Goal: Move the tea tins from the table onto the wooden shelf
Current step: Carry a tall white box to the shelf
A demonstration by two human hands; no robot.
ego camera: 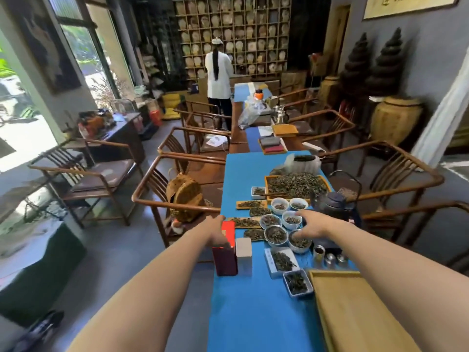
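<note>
On the blue cloth of the long table (248, 313), near its left edge, stand three tall box-shaped tea tins: a bright red one (228, 233), a dark maroon one (225, 261) in front of it, and a pale white one (244, 255) to the right. My left hand (215, 231) rests against the left side of the red tin, fingers wrapped around it; the grip is partly hidden. My right hand (311, 222) hovers, fingers spread, over bowls of loose tea (299, 241). Small silver round tins (330, 257) stand further right.
Trays and dishes of tea leaves (297, 184) crowd the table's middle, with a dark kettle (335, 204) at right and a wooden tray (355, 308) at the near right. Wooden armchairs (162, 189) line both sides. A person in white (218, 72) stands before a wooden grid shelf (233, 34) at the back.
</note>
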